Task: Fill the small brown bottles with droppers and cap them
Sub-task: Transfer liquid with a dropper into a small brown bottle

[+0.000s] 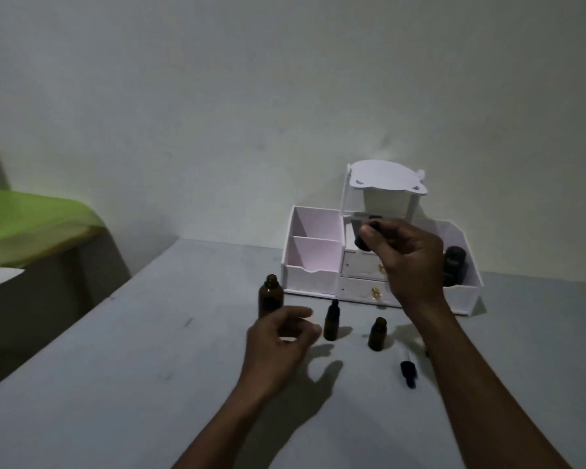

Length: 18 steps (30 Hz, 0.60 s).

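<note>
My right hand (410, 258) is raised in front of the white organizer (295, 269) and grips a small dark bottle (361, 236) between thumb and fingers. My left hand (281, 340) hovers low over the table with curled fingers round a small white object (307, 321). A taller brown bottle (270, 294) stands open just behind the left hand. A small brown bottle with a dropper cap (332, 321) and an open small brown bottle (378, 335) stand between my hands. A loose black dropper (407, 368) lies on the table near my right forearm.
The organizer has open compartments on the left, small drawers with gold knobs (374, 292) and a raised top shelf (386, 179); a dark bottle (454, 265) stands in its right compartment. The grey table (115, 384) meets a wall behind. A green chair (31, 228) stands at left.
</note>
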{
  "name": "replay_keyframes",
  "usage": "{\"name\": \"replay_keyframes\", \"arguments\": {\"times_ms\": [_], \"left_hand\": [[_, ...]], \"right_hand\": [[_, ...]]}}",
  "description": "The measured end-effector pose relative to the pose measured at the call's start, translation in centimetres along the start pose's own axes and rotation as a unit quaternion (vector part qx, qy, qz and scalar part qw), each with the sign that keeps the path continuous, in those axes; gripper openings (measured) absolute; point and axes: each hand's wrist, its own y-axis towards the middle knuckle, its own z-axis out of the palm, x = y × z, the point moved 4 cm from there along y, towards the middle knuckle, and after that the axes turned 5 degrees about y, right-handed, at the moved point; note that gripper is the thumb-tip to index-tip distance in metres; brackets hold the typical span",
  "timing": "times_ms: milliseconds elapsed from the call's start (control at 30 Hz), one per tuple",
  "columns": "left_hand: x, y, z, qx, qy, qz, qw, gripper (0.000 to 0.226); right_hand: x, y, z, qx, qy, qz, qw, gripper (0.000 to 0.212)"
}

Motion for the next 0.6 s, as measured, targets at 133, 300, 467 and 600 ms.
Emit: {"name": "replay_keyframes", "arguments": {"times_ms": [133,300,467,600], "left_hand": [[1.2,1.1,-5.1,-0.096,0.000,0.015,0.995,0.023],[3.2,3.7,-6.9,-0.116,-0.002,0.009,0.993,0.044],[5.7,5.2,-5.3,-0.033,-0.072,-0.034,0.996,0.056],[6.3,5.4,-5.1,0.001,-0.078,-0.036,0.996,0.053]], "right_hand": [[-0.1,0.4,3.4,0.006,0.041,0.026,0.999,0.008],[-0.6,0.2,6.9,-0.004,0.058,0.039,0.998,0.011],[-1.9,-0.1,8.6,0.020,0.035,0.052,0.998,0.014],[-2.6,-0.3,9.1,0.048,0.004,0.053,0.997,0.015]]}}
